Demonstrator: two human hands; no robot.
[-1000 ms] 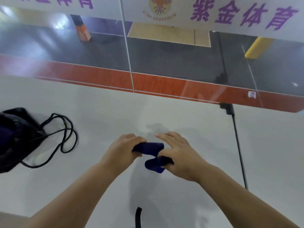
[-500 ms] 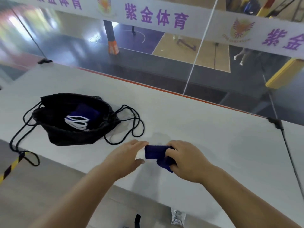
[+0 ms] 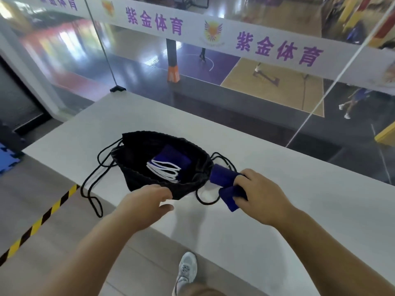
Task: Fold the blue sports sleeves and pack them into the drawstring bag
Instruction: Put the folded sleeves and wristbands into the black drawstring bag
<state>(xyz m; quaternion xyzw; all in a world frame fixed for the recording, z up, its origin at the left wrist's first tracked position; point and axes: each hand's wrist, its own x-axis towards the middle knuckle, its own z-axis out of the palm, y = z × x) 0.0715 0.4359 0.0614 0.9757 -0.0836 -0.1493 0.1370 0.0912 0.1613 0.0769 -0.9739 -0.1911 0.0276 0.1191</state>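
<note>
**Head view: the folded sleeve could spring open short of the bag**

Head view shows the right hand with its grip closed round a folded blue sleeve, just beside the right edge of the black drawstring bag; the bag lies open on the white worktop, with other folded blue sleeves and their white edging already inside it. The left hand is at the bag's near rim, its grip loose with fingers relaxed; whether it touches the fabric I cannot tell.

The likeliest trouble, as I judge it: the sleeve is soft and its lower end hangs free below the hand, so a slack hold would let the fold open before it goes in; the limp rim may sag shut if the left hand does not lift it; the black cords lie looped under the right hand and could snag, dragging the bag toward the worktop's near edge.
</note>
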